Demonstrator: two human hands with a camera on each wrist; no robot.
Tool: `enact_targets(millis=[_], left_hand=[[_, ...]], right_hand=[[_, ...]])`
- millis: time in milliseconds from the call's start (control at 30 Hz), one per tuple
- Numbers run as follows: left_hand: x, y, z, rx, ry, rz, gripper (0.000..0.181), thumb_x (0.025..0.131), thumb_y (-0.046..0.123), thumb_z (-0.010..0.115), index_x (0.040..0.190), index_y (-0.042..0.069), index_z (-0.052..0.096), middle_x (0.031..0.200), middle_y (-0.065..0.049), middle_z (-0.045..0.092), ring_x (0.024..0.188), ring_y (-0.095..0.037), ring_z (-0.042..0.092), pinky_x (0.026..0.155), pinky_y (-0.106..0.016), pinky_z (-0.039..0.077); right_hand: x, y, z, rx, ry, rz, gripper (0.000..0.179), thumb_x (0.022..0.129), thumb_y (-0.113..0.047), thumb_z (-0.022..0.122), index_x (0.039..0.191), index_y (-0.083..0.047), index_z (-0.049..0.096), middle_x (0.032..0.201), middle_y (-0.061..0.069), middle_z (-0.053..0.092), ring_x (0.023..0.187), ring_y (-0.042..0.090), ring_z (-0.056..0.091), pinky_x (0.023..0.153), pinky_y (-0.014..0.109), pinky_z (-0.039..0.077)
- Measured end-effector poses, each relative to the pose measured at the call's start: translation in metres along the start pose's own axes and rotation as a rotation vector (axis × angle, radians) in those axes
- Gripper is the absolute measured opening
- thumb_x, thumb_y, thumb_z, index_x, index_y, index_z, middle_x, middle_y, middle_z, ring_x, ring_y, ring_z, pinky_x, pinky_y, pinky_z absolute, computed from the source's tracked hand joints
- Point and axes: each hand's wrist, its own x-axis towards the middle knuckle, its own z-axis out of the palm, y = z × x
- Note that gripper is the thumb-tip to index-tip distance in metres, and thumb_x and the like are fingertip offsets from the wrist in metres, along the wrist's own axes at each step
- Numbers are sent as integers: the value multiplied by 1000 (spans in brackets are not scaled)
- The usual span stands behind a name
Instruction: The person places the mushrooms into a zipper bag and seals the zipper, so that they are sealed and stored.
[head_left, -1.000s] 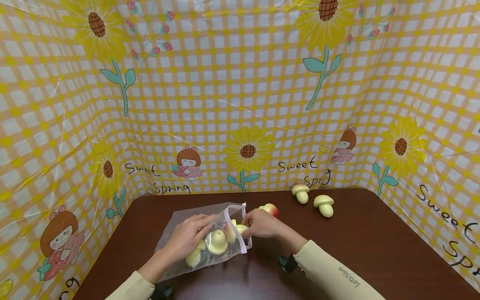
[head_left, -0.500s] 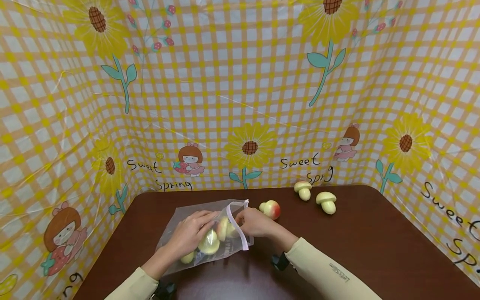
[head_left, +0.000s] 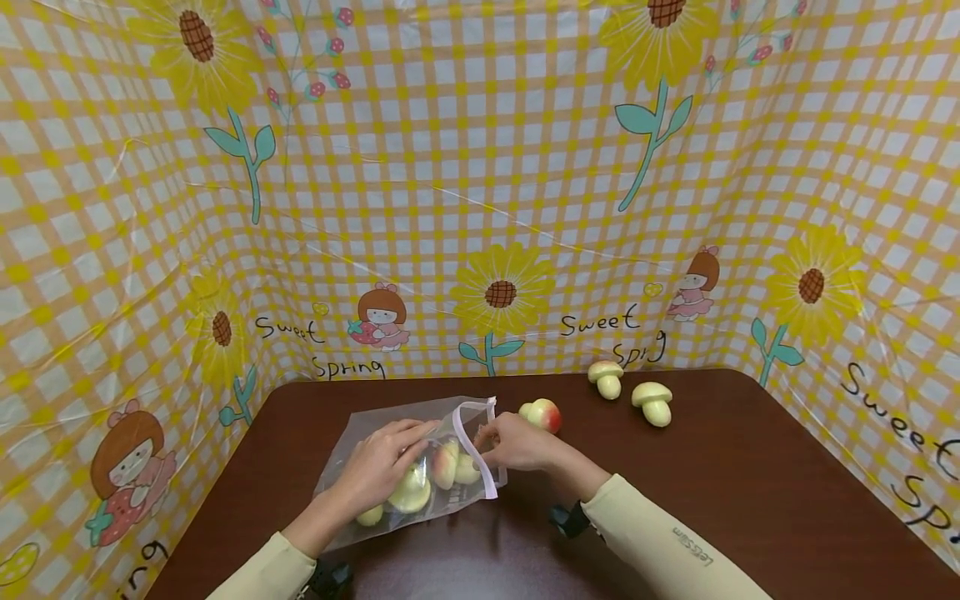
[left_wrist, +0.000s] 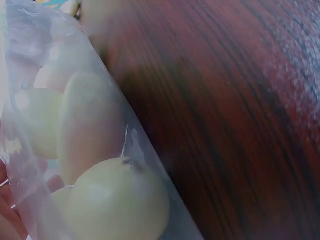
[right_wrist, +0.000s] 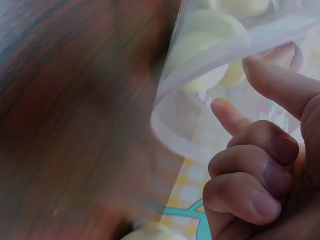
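Note:
A clear zip bag (head_left: 360, 437) with a pale lilac rim lies on the table, holding several cream, mushroom-shaped pieces. Nearest the mouth, a red-blushed piece (head_left: 447, 465) lies on its side, stem toward the rim. A rounder one (head_left: 411, 490) shows a small nub. My left hand (head_left: 382, 462) lies over the bag's upper film and grips it, fingertips partly hidden in the left wrist view. At the open mouth, my right hand (head_left: 521, 442) has thumb and index apart with nothing between them; its other fingers are curled in the right wrist view.
Behind my right hand, a red-blushed mushroom-shaped piece (head_left: 542, 414) lies on the dark wood table (head_left: 720, 475). Two plain cream ones (head_left: 606, 379) lie farther back right. A yellow checked cloth (head_left: 420, 208) walls the back and both sides.
The right hand pushed the red-blushed piece into the bag, let it go, and drew back slightly to the mouth. The pieces inside shifted left. The left hand stays on the bag.

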Motion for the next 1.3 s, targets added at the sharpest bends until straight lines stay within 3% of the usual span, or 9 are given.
enact_targets(millis=[200,300,667,933,1300], left_hand=[[-1,-1,1,3,3,-12,37,103,30,58,140,30,62,131,4,67,121,-24,63,90,-52,54],[-1,0,2,-7,-1,-23,37,103,30,58,140,31,62,131,4,66,122,-24,63,90,-53,54],[0,0,1,-24,-18,-42,37,104,31,57,140,29,62,133,4,66,125,-26,61,95,-55,51],[-1,0,1,-16,-23,-57,37,104,33,57,141,37,60,133,5,65,126,-25,60,96,-55,51],[-2,-3,2,-10,-22,-58,37,104,32,56,141,30,61,133,3,65,126,-27,61,95,-57,50]], right_hand=[[-11,10,-9,58,17,60,27,81,-21,81,103,-5,78,60,-6,48,55,8,39,51,23,31],[-15,15,-14,66,40,78,29,83,-22,81,106,-5,77,68,-5,54,62,9,44,56,24,36],[-23,32,-36,86,115,107,33,84,-20,79,112,-3,75,53,-6,36,48,9,31,49,23,29],[-26,43,-46,128,138,151,32,86,-23,79,114,-8,73,53,-5,35,47,10,29,50,24,30],[-30,55,-60,146,171,164,39,90,-18,75,122,2,69,56,-2,36,48,12,29,49,26,29]])
